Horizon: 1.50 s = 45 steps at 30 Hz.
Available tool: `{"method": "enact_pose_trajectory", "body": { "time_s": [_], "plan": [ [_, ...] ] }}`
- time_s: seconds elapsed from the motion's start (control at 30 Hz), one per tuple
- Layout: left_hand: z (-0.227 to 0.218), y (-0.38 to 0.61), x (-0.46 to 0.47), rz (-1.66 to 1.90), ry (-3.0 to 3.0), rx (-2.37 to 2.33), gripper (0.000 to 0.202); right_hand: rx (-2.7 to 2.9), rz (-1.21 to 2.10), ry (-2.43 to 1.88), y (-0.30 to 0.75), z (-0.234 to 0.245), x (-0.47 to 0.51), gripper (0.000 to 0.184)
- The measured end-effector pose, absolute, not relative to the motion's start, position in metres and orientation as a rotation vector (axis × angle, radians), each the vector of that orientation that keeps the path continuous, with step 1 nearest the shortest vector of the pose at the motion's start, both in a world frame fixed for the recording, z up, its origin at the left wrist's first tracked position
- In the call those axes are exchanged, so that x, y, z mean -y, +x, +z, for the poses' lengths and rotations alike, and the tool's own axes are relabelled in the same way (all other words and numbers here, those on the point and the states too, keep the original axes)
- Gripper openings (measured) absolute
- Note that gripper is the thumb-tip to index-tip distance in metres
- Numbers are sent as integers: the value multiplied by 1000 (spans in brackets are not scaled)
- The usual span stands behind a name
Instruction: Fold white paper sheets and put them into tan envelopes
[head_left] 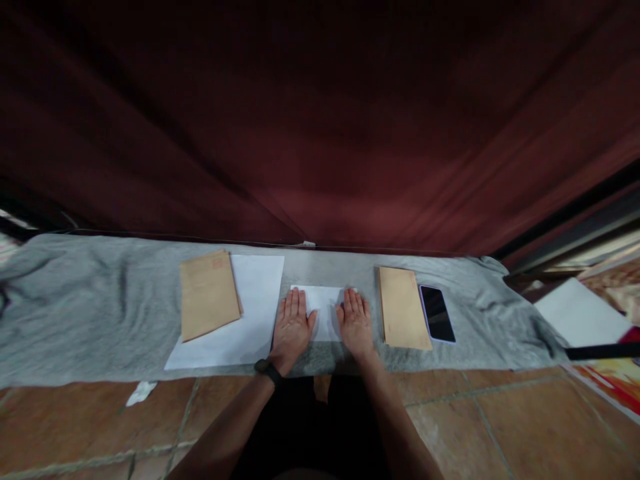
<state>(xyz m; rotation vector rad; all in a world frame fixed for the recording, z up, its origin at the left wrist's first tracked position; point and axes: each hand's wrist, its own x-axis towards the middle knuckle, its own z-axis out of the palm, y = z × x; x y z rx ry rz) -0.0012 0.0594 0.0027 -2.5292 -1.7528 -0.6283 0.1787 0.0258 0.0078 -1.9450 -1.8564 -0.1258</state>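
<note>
A small white sheet of paper (327, 310), perhaps folded, lies on the grey cloth in front of me. My left hand (293, 327) rests flat on its left end, fingers pointing away and thumb spread to the side. On the right end, my right hand (356, 325) is pressed flat too, thumb apart. Neither hand grips anything. Left of my left hand are larger white sheets (257, 300), with several brown envelopes (210, 297) on top. Beyond my right hand sits another stack of brown envelopes (404, 307).
A phone (437, 313) with a dark screen lies beside the right envelope stack. Grey cloth (100, 300) covers the long narrow surface. Behind it hangs a dark red curtain (325, 153). A scrap of white paper (141, 393) is on the tiled floor (450, 413).
</note>
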Motion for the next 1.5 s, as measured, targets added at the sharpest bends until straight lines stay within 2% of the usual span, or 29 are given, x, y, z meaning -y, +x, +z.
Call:
{"method": "enact_pose_trajectory", "body": {
  "time_s": [0.23,1.03,1.17,1.33,1.5],
  "plan": [
    [0,-8,-61,-508,-2574,1711,62,2038,87,-1732,118,16,4,52],
    [9,-3,-57,-601,-2547,1758,63,1918,-294,-1920,185,-5,60,68],
    [15,7,-27,-596,-2634,1668,59,1916,-299,-1928,185,-6,61,68],
    [15,25,28,-538,-2831,1340,60,1943,-328,-1934,186,-9,61,69],
    [12,16,36,-548,-2784,1376,68,1946,-334,-1916,186,-7,60,70]
  ]
}}
